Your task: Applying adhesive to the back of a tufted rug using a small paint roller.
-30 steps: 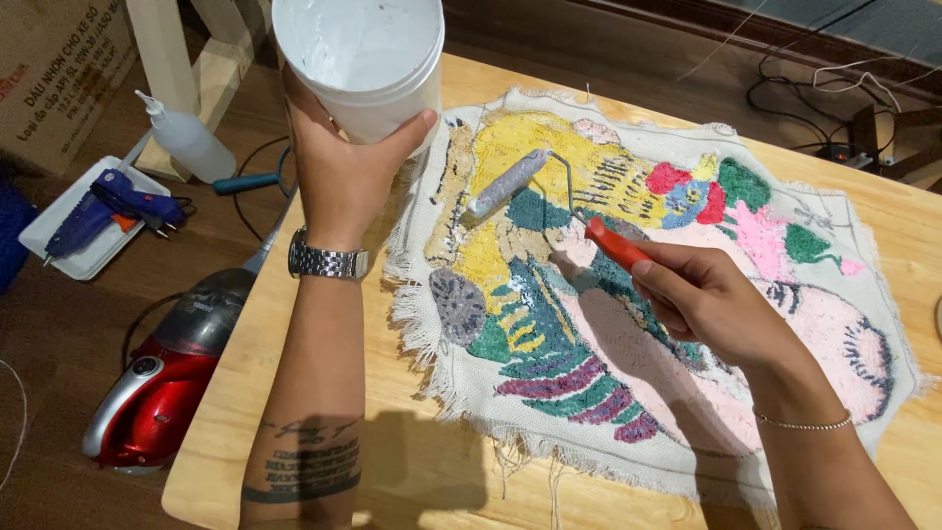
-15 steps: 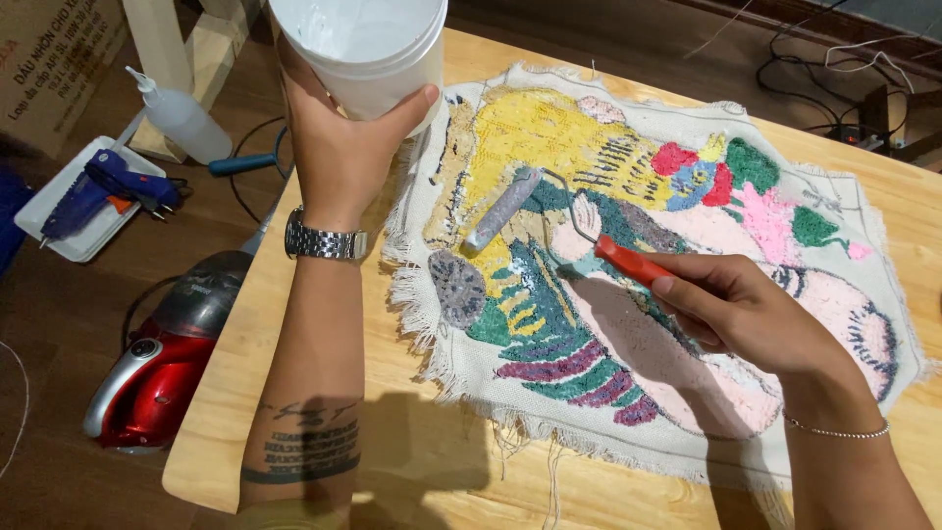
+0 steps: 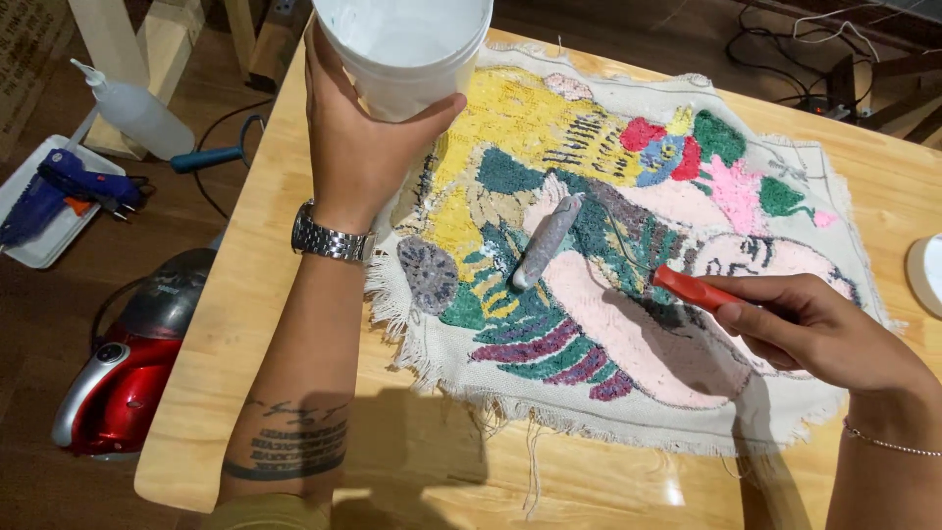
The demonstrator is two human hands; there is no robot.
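1. The left hand grips a white tub from the side, fingers wrapped round its wall, thumb on the right. The tub is held up over the far left part of the counter, at the rug's far left corner.
2. The right hand is closed round the red handle of a small roller. The handle sticks out of the fist toward the left.
3. The roller's grey sleeve lies tilted on the middle of the rug, left of the right hand and a little farther, joined to the handle by a thin wire arm.
4. The rug is a colourful tufted piece with frayed edges, spread flat on the counter, between the two hands.
5. A white lid sits at the counter's right edge.
6. On the floor to the left: a red vacuum, a squeeze bottle, and a blue glue gun on a white tray.
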